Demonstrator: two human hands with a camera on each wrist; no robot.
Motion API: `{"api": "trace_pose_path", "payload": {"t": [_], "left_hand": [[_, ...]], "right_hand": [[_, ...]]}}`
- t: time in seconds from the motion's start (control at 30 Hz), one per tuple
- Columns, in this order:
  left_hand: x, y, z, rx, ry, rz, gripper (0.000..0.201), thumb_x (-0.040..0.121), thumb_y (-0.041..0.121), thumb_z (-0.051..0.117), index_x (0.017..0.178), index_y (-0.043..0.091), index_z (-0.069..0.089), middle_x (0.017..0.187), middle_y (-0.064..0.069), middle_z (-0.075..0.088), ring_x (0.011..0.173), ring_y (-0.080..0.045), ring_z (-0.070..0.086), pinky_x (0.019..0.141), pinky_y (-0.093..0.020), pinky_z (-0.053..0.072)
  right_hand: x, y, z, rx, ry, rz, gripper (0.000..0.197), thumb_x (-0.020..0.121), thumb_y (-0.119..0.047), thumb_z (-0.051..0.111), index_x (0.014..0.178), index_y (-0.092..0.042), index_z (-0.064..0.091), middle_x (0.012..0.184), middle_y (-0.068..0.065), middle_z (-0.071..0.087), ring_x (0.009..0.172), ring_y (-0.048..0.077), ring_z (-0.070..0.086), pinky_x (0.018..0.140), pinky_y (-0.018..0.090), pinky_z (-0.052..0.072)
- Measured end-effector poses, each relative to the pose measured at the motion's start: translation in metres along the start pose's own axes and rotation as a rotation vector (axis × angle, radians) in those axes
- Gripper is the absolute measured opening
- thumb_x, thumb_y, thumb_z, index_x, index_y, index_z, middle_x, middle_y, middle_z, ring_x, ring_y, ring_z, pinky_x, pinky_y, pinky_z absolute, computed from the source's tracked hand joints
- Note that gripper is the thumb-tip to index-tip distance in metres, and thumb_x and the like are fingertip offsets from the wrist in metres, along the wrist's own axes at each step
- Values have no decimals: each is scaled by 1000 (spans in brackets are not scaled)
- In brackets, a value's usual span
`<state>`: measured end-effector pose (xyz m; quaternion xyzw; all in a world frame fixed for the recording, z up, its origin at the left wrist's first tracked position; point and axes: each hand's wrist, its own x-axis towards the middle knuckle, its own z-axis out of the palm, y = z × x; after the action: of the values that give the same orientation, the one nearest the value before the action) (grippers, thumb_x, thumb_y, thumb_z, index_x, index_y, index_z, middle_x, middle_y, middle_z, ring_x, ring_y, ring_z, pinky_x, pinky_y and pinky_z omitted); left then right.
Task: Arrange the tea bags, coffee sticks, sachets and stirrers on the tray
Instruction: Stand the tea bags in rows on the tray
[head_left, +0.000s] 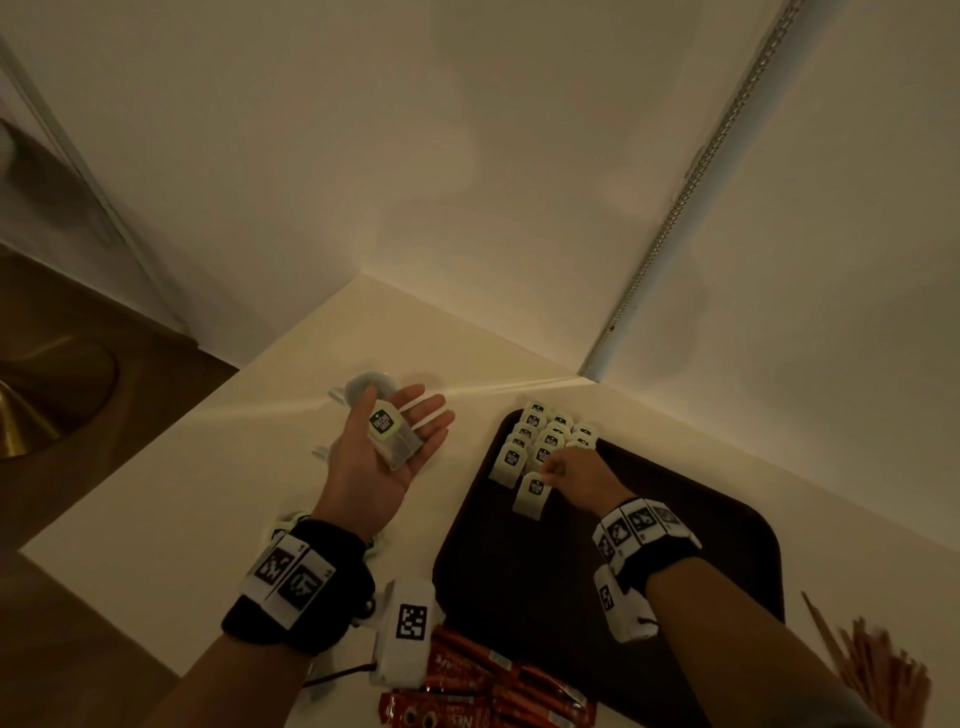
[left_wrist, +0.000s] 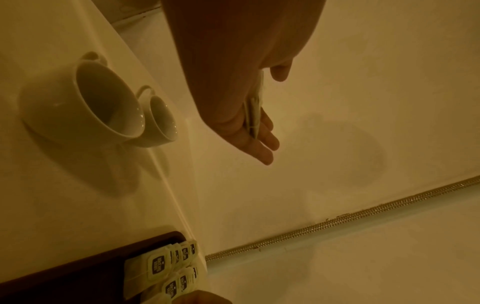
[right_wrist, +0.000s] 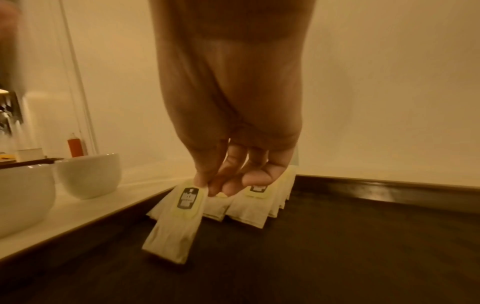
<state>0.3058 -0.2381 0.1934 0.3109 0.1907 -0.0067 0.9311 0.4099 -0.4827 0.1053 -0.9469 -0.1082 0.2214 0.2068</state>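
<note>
A dark brown tray (head_left: 675, 530) lies on the pale counter, with several tea bags (head_left: 545, 431) in overlapping rows at its far left corner (left_wrist: 166, 265). My right hand (head_left: 566, 467) pinches the top of one more tea bag (head_left: 531, 494) (right_wrist: 179, 214), whose lower end rests on the tray in front of the rows. My left hand (head_left: 395, 441) is held palm up, left of the tray, fingers straight, with a few tea bags (head_left: 395, 436) (left_wrist: 253, 115) lying on the palm. Red coffee sticks (head_left: 483, 686) lie near the front edge. Brown stirrers (head_left: 878, 670) lie at the right.
Two white cups (left_wrist: 109, 102) (right_wrist: 88, 174) stand on the counter left of the tray, under my left hand. Walls close the corner behind the tray. More tea bags (head_left: 283, 525) lie by my left wrist. A gold basin (head_left: 47, 395) sits far left.
</note>
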Motion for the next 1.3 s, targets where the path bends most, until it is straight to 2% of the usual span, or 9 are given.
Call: {"api": "trace_pose_path", "payload": {"t": [0.23, 0.53, 0.67, 0.8, 0.93, 1.03, 1.13, 1.2, 1.3], "left_hand": [[3, -1, -5, 30, 31, -3, 57, 96, 52, 30, 111, 7, 61, 110, -16, 70, 99, -30, 68, 85, -36, 56], [4, 0, -5, 121, 17, -79, 77, 92, 65, 17, 111, 4, 61, 107, -18, 70, 96, -29, 69, 78, -34, 58], [5, -1, 0, 265, -34, -165, 88, 88, 71, 9, 116, 5, 60, 112, -21, 68, 98, -29, 68, 76, -35, 58], [2, -2, 14, 416, -120, -178, 88, 85, 74, 7, 112, 10, 62, 106, -13, 72, 99, -26, 68, 87, -40, 53], [-3, 6, 24, 486, -220, -82, 77, 80, 74, 25, 114, 15, 62, 110, -3, 71, 102, -18, 67, 90, -37, 52], [2, 13, 19, 614, -272, 228, 61, 79, 56, 62, 123, 14, 58, 117, 0, 67, 110, -13, 62, 87, -29, 51], [0, 20, 17, 677, -262, 445, 34, 74, 30, 75, 104, 17, 71, 103, -5, 72, 99, -22, 66, 87, -37, 52], [-8, 24, 23, 667, -249, 480, 23, 74, 21, 75, 95, 12, 72, 86, -3, 74, 85, -19, 68, 76, -29, 53], [-14, 25, 27, 657, -269, 457, 16, 80, 23, 63, 88, 12, 71, 72, 2, 71, 72, -10, 65, 67, -17, 49]], "right_hand": [[19, 6, 1, 27, 109, 91, 8, 88, -16, 63, 88, -12, 69, 100, 5, 67, 94, 19, 62, 87, 36, 51], [21, 1, -5, 87, 164, 114, 8, 87, -18, 62, 89, -11, 66, 99, 7, 68, 94, 20, 62, 83, 32, 50], [2, -53, -29, 371, 329, -174, 11, 88, -22, 63, 94, -13, 67, 92, 0, 66, 77, 6, 55, 73, 19, 40], [-36, -127, -55, 385, 165, -594, 14, 83, -24, 70, 97, -23, 69, 93, -3, 61, 84, 4, 53, 74, 11, 39], [-53, -157, -69, 258, 192, -741, 14, 78, -22, 72, 88, -12, 72, 87, 6, 64, 82, 19, 56, 76, 35, 46], [-60, -165, -86, 165, 291, -777, 14, 80, -27, 69, 88, -15, 74, 81, 1, 66, 74, 12, 53, 69, 24, 42], [-71, -172, -102, 129, 329, -789, 13, 83, -25, 68, 91, -19, 75, 79, -3, 68, 70, 1, 49, 68, 16, 39], [-77, -178, -108, 123, 328, -764, 12, 82, -22, 69, 92, -18, 75, 78, -5, 68, 68, -1, 51, 69, 15, 39], [-86, -187, -114, 162, 300, -714, 10, 83, -20, 70, 92, -19, 71, 71, -10, 64, 65, 7, 55, 68, 17, 42]]}}
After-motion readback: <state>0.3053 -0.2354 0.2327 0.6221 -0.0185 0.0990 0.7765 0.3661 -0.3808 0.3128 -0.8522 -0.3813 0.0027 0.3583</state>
